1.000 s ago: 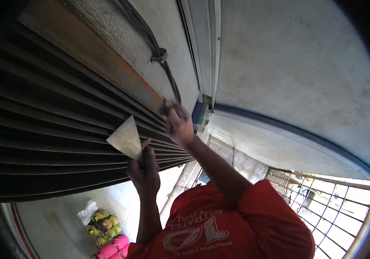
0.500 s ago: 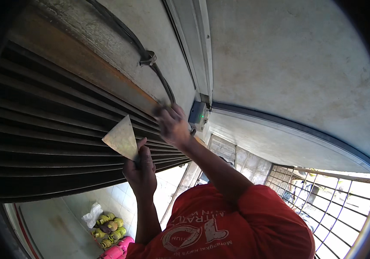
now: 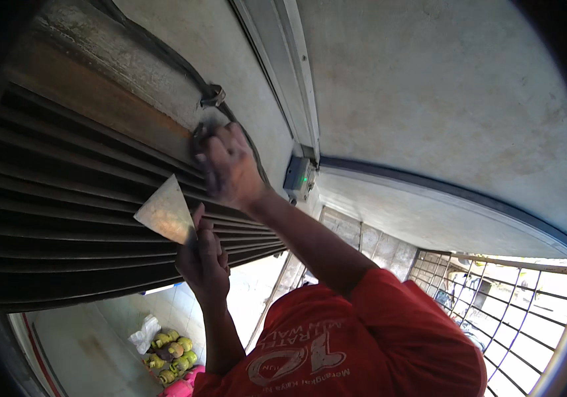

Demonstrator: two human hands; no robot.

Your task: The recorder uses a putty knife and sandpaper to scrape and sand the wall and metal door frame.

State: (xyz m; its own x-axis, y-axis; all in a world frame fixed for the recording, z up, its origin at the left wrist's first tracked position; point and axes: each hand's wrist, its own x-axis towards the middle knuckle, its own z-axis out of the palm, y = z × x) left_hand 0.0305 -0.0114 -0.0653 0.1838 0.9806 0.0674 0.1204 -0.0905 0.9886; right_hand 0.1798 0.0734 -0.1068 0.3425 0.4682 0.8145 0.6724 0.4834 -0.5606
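Observation:
My left hand (image 3: 205, 268) is closed round the handle of a putty knife (image 3: 166, 215). Its broad triangular blade points up in front of the dark folding shutter (image 3: 65, 205). My right hand (image 3: 232, 165) reaches higher, fingers bent over a dark pad (image 3: 202, 135) whose kind I cannot make out. It is against the rusty brown beam (image 3: 118, 96) above the shutter, where the wall begins. Just beside the fingers, a black cable (image 3: 164, 53) runs along the wall through a clamp (image 3: 213, 96).
A small grey box with a green light (image 3: 300, 177) is fixed near the wall corner. Below on the left are green gas cylinders (image 3: 177, 351), pink ones (image 3: 181, 387) and a white plastic bag (image 3: 144, 333). A metal grille (image 3: 495, 291) stands at the right.
My right hand has moved left and up along the beam, closer to the cable clamp. My left hand and the putty knife have shifted slightly left in the view.

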